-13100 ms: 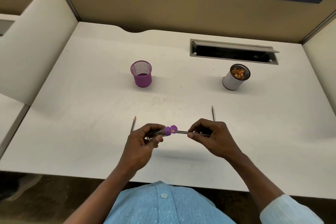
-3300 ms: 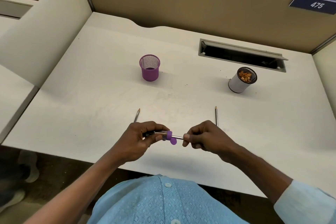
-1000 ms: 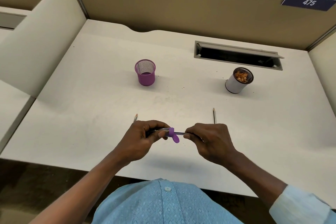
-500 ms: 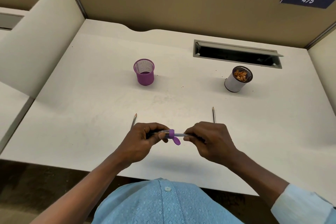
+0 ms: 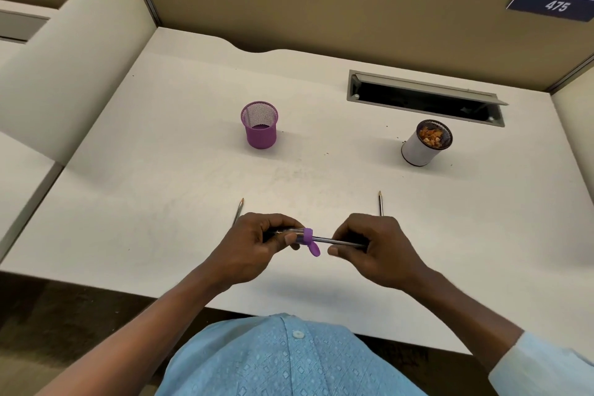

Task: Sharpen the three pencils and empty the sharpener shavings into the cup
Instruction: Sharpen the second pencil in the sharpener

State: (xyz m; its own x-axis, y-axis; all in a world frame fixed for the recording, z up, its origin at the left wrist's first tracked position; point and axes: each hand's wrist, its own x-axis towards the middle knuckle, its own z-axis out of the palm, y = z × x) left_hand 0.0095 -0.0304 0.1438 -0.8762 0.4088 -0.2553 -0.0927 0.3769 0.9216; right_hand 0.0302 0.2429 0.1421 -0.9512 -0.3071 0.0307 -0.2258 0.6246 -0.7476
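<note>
My left hand (image 5: 254, 244) grips a clear tube sharpener with a purple collar (image 5: 308, 236); its purple cap hangs open below. My right hand (image 5: 374, 247) pinches a grey pencil (image 5: 334, 240) whose tip is pushed into the sharpener. Both hands hover just above the desk near its front edge. Two more pencils lie on the desk pointing away from me: one (image 5: 239, 208) partly hidden behind my left hand, one (image 5: 380, 202) behind my right hand. A white cup (image 5: 419, 149) holding orange-brown shavings stands at the back right.
A purple mesh cup (image 5: 259, 125) stands at the back centre-left. A cable slot (image 5: 424, 99) is cut into the white desk (image 5: 160, 170) at the back right. Partition walls enclose the desk at the back and both sides. A few dark specks lie near the white cup.
My hands stay in the same place with the pencil in the sharpener. The grip of my right hand on the pencil has shifted slightly, and the hanging cap swings a little.
</note>
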